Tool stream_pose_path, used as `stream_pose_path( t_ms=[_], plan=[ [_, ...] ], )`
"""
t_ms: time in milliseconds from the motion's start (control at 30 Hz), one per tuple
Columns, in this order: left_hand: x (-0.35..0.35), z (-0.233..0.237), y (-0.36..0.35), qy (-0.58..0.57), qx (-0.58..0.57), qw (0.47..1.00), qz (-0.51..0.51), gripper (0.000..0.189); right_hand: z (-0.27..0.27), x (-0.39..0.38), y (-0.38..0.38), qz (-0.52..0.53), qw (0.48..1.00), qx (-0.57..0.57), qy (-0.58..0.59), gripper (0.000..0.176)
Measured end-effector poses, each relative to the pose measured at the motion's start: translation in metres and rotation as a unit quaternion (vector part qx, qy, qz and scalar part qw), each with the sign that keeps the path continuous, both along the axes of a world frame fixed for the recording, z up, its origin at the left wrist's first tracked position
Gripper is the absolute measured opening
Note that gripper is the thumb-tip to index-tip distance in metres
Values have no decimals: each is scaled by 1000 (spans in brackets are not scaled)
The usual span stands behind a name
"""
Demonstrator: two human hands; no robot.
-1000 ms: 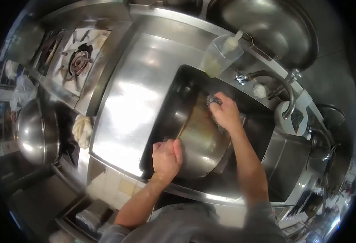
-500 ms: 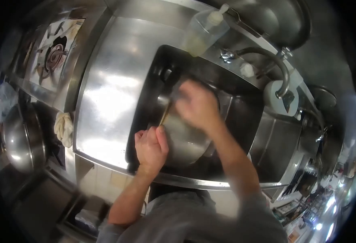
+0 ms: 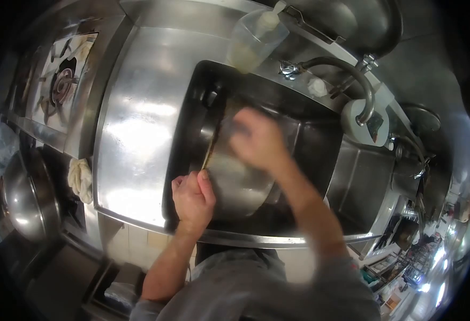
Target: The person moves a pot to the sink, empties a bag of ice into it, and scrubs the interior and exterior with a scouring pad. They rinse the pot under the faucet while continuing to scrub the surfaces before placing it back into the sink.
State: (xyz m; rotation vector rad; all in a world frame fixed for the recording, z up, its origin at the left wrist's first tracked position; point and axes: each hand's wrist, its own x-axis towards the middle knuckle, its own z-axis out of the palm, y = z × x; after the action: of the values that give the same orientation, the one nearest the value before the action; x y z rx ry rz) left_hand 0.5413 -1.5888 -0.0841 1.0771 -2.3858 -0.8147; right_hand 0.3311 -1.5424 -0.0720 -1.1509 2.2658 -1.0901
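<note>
A shallow metal pan (image 3: 241, 179) with a brownish rim stands tilted inside the dark sink basin (image 3: 318, 155). My left hand (image 3: 193, 193) is closed around the near end of that rim, thumb on top. Over the upper part of the pan, my right hand (image 3: 259, 139) is curled and smeared by motion. A small grey scrubber (image 3: 239, 127) shows under its fingers, too blurred for its material to be told. The pan's far right side is partly hidden behind my right hand and forearm.
Behind the sink are a clear plastic jug (image 3: 254, 40) with a white-handled tool and a curved faucet (image 3: 370, 88). A white container (image 3: 355, 125) sits right of it. Left lie a steel counter (image 3: 133, 128), a gas burner (image 3: 62, 85) and a cloth glove (image 3: 80, 179).
The whole view has shifted slightly. The pan is tipped more steeply, so more of its brownish rim shows. My right hand stays over its upper part, still blurred; my left keeps its grip.
</note>
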Motion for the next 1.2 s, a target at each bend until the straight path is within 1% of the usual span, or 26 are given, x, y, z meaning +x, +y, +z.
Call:
stream_pose_path(
  t_ms=[33,67,100,167,200,233,300,367,400,433,500,533,567,633,700,767,800,867,900,967,1000,1033,1100,1133,1167,1200],
  plan=[
    [-1,2,0,0,-1,1000,-2,32,-11,-33,-3,-32,992,71,-94,25],
    [-3,3,1,5,0,1000,-4,32,-5,-59,-8,-60,981,146,-113,28],
    [-5,2,1,11,-2,1000,-4,32,-5,-57,-8,-61,982,144,-106,28],
    [-1,1,1,-9,-19,1000,3,31,-16,-27,-12,-28,999,23,-41,28],
    [3,2,4,-17,-10,1000,-6,31,3,-1,-11,15,999,-2,50,28],
    [2,3,3,-11,7,1000,-4,30,18,11,-11,48,996,17,78,28],
    [-2,4,2,0,18,1000,-2,29,-8,-18,0,1,1000,13,-9,28],
    [-2,0,2,-11,-14,1000,-8,28,-27,-72,13,-53,978,154,-129,28],
    [-4,-2,-2,-6,-17,1000,-5,28,-31,-69,8,-66,982,172,-50,28],
    [-5,-5,-5,0,-24,1000,-3,28,-27,-54,-10,-64,982,172,-51,28],
    [4,-3,5,-7,-16,1000,-14,28,-5,-10,-36,16,995,26,95,28],
    [1,3,2,-14,-1,1000,-18,28,1,-10,-35,12,998,29,53,29],
    [2,8,-3,-21,14,999,-23,28,-7,-22,-27,11,998,23,52,29],
    [4,4,-1,-30,20,999,-16,28,-41,-66,7,-48,981,133,-135,29],
    [0,1,1,-30,9,1000,-4,30,-37,-66,2,-67,979,132,-139,31],
    [5,2,1,-30,21,999,-2,30,-3,-18,-27,-57,993,100,-13,31],
    [2,4,-1,-18,24,1000,4,30,15,4,-36,-23,995,96,31,34],
    [3,8,-1,-19,30,999,0,31,13,7,-20,-41,995,62,59,34],
    [2,6,-1,-23,40,999,5,31,1,-4,-2,-56,995,49,65,34],
    [0,0,5,-22,25,999,2,32,-34,-50,39,-147,981,110,-61,35],
    [-1,-3,5,-22,4,1000,2,32,-25,-56,40,-156,959,181,-149,37],
    [0,-4,1,-24,3,1000,2,32,-17,-45,27,-156,959,180,-152,37],
    [4,-2,-2,-20,12,1000,8,33,-4,2,-4,-112,990,78,21,31],
    [4,3,-3,-10,37,999,1,33,18,23,-17,-54,994,44,82,25],
    [4,5,-4,-9,32,999,-5,33,8,39,-22,-44,989,-28,135,22],
    [4,3,-5,-4,38,999,-13,33,7,33,-14,-61,991,-22,119,23]
  ],
)
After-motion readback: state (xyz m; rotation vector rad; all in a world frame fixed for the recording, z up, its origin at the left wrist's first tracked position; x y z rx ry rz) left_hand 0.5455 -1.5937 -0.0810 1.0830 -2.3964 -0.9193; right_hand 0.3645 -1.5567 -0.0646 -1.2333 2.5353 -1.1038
